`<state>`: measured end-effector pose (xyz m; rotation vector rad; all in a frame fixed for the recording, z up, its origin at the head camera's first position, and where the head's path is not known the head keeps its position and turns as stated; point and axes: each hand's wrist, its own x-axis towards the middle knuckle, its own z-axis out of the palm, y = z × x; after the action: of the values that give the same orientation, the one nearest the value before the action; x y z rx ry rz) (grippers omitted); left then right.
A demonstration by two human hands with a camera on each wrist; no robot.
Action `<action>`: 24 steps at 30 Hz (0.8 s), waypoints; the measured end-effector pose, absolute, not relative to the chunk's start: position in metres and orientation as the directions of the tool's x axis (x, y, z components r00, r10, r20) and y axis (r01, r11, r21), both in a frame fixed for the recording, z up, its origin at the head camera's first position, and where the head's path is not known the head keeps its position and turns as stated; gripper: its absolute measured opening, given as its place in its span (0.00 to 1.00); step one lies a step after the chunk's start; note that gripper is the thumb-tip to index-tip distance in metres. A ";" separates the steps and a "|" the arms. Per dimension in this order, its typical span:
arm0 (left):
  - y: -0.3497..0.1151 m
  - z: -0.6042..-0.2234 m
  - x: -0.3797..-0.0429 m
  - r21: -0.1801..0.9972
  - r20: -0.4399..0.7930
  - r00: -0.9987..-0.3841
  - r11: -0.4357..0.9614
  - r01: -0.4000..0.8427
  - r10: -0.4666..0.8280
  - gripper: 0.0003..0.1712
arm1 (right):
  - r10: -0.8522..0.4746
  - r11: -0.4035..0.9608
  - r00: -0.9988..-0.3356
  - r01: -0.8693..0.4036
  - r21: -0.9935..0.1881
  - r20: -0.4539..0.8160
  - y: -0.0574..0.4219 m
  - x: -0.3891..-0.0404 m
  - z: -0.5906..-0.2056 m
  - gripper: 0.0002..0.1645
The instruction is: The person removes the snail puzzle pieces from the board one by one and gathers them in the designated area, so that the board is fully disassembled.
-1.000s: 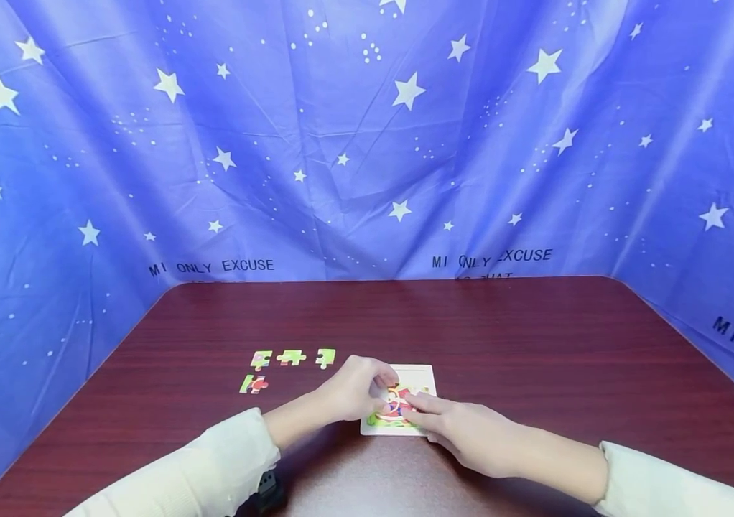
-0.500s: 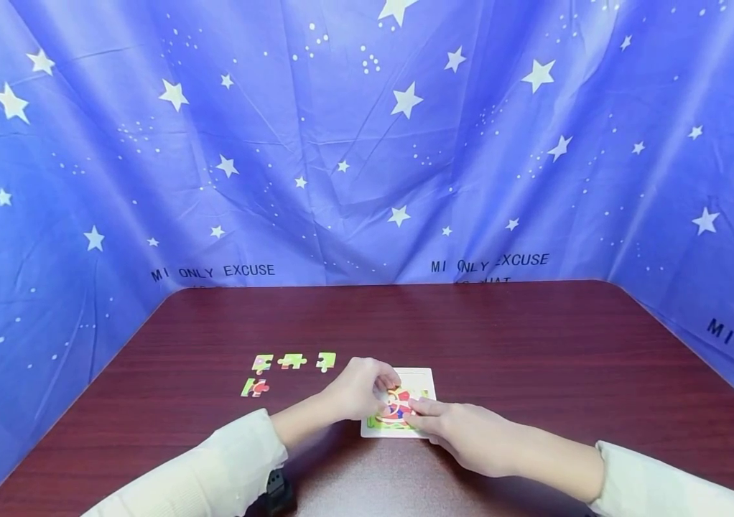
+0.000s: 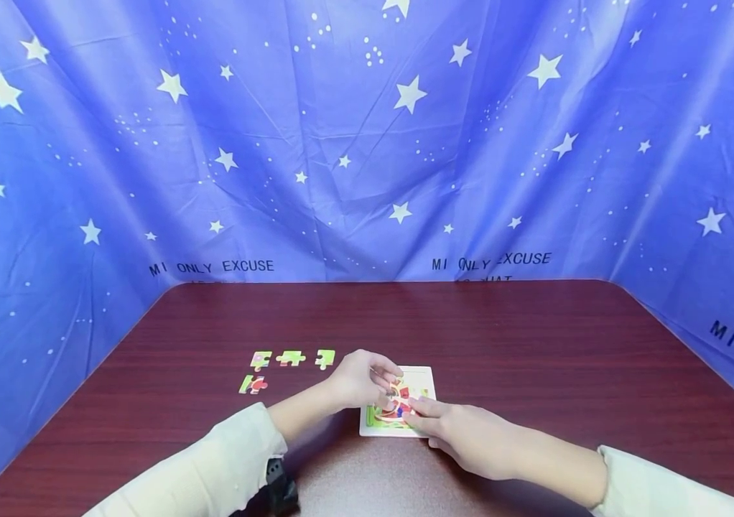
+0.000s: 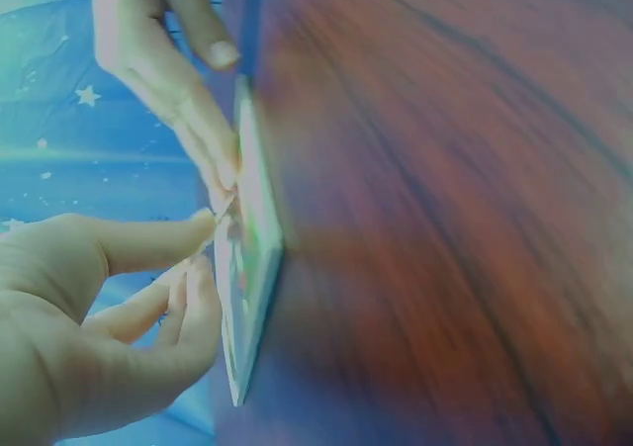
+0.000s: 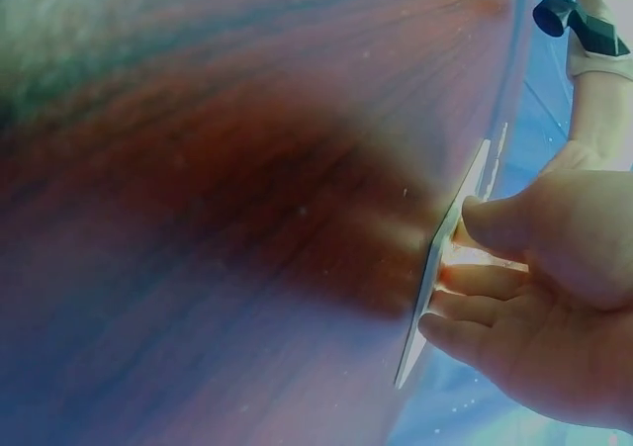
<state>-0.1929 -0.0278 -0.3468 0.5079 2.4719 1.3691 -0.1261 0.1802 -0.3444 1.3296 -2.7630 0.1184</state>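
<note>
A small square jigsaw puzzle board [image 3: 420, 373] with a white frame lies on the table in front of me, its picture red, green and yellow. Over its left part my left hand [image 3: 360, 380] pinches a puzzle piece [image 4: 226, 209] between thumb and fingers, low above the board; the fingers hide most of that piece. From the right, my right hand [image 3: 470, 438] rests straight fingertips on the assembled picture [image 3: 399, 411], and in the right wrist view its fingers [image 5: 480, 310] lie along the board's edge.
Several loose green and red jigsaw pieces [image 3: 291, 357] lie left of the board on the dark red wooden table [image 3: 522, 337]. A blue curtain [image 3: 341, 108] with white stars hangs behind and at both sides. A black strapped device [image 3: 281, 488] sits under the left wrist.
My left hand has risen slightly from the board, uncovering more of the picture. The right hand stays nearly where it was. The loose pieces have not moved.
</note>
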 end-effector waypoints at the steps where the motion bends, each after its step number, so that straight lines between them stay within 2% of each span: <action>1: -0.027 -0.346 -0.193 0.874 -0.088 -0.903 0.467 0.132 0.420 0.24 | -0.775 0.623 -0.624 -0.781 -0.044 0.097 0.180 -0.126 -0.344 0.27; 3: -0.026 -0.345 -0.193 0.907 -0.128 -0.900 0.416 0.063 0.417 0.24 | -0.772 0.627 -0.629 -0.777 -0.060 0.091 0.181 -0.126 -0.344 0.28; 7: -0.023 -0.343 -0.191 0.927 -0.161 -0.884 0.374 0.016 0.438 0.24 | -0.768 0.631 -0.636 -0.772 -0.080 0.077 0.182 -0.126 -0.345 0.27; 14: -0.017 -0.344 -0.188 0.927 -0.160 -0.905 0.375 -0.001 0.395 0.16 | -0.784 0.607 -0.612 -0.791 -0.075 0.103 0.181 -0.126 -0.345 0.27; 24: -0.019 -0.346 -0.191 0.893 -0.168 -0.923 0.449 0.005 0.345 0.14 | -0.760 0.642 -0.647 -0.762 -0.091 0.062 0.182 -0.124 -0.344 0.28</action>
<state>-0.1914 -0.0189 -0.3464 0.2984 2.3789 1.4649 -0.1240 0.1817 -0.3441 1.3113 -2.8303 0.1704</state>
